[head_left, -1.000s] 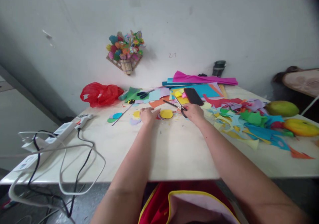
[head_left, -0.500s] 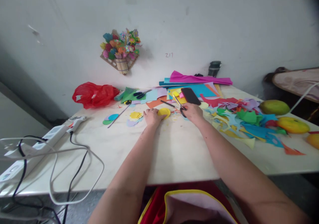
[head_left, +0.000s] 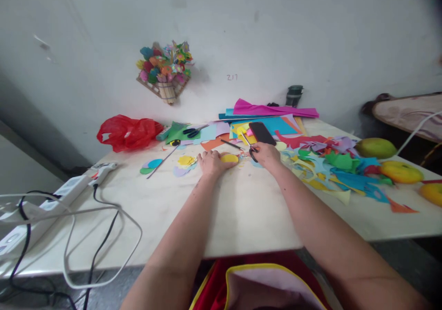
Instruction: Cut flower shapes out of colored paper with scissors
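Left hand: the left hand lay palm down on the table, fingers loosely spread and not curled around anything, with the fingertips over the left edge of the yellow paper circle.
Right hand: the right hand was closed around the handles of the scissors, whose blades pointed up and to the left, slightly parted.
Yellow paper circle: it lay flat on the table between the two hands, touching the left one and just beside the right.
Close by: a black phone rested on coloured sheets just beyond the right hand, and a small yellow paper flower lay to the left of the left hand.
Right side: a heap of paper scraps spread out from the right hand, with a green mango past it.
Far edge: a second pair of scissors sat on green paper, and a red plastic bag lay near the wall.
Left side: a white power strip lay at the table's edge with cables.
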{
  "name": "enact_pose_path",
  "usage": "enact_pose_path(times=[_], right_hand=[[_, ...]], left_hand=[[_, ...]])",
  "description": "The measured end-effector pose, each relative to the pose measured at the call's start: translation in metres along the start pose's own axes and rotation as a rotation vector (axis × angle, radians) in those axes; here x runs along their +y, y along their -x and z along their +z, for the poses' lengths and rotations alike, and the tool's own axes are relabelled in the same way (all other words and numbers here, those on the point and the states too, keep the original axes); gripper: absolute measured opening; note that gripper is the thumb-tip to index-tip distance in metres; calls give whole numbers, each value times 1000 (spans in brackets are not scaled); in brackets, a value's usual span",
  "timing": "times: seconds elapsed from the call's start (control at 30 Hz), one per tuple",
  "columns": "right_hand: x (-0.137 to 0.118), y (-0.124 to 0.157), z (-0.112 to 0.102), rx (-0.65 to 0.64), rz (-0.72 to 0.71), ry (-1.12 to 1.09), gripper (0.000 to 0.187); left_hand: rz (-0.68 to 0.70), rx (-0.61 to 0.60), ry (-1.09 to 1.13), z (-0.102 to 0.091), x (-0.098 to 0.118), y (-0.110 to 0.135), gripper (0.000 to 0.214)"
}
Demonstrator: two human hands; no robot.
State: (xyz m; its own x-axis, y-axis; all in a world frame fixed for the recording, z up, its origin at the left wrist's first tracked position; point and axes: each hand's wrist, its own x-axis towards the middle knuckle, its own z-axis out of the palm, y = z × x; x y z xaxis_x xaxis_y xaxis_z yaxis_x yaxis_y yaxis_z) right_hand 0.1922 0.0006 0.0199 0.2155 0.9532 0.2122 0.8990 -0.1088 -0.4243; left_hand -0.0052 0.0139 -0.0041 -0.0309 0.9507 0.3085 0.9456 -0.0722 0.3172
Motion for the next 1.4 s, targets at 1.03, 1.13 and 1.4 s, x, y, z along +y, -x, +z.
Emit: enact_pose_path(times=[1.03,1.13,1.4], right_hand=[[16,-9,-8,2,9,-28,41],[23,-12,-10,3,15,-16,38],[29,-18,-1,-38,-36,-101,38]], left_hand=[[-190,105,694,4,-18,-6,23],[-200,62,875,5,-15,-5,22],[-179,100,708,9,-24,-11,23]])
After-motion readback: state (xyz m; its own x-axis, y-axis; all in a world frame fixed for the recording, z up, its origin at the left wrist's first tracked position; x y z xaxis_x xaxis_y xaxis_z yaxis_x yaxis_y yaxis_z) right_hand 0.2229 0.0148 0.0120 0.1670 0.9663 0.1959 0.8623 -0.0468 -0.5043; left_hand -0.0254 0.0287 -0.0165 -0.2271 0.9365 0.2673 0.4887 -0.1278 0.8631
